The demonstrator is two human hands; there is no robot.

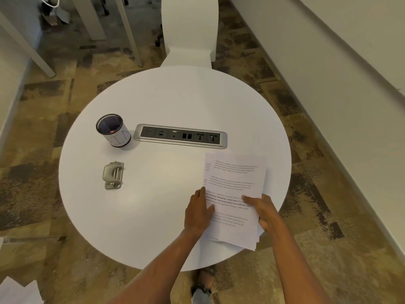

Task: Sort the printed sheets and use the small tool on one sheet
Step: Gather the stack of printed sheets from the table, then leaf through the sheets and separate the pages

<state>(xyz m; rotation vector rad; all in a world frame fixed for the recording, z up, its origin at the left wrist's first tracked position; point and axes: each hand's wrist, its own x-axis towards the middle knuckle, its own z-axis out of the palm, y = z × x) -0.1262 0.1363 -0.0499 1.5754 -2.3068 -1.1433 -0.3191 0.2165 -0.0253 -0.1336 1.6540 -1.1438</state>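
- Sheets (235, 194) are fanned in a loose stack near the right edge of the round bench (166, 102), the lowest ones overhanging the near edge.
- The left hand (198, 212) is laid flat on the stack's left side, fingers released and extended.
- The stack's right side is gripped by the right hand (263, 212), thumb on top.
- The punch (113, 175) is set well apart toward the left edge, untouched.
- A cup (112, 130) is placed beyond it, beside the socket strip (180, 136).

Your left hand (198, 210) and right hand (264, 212) were bare, with no rings or watch, both forearms were unsleeved, and a dark strapped sandal (202, 286) was on your foot.
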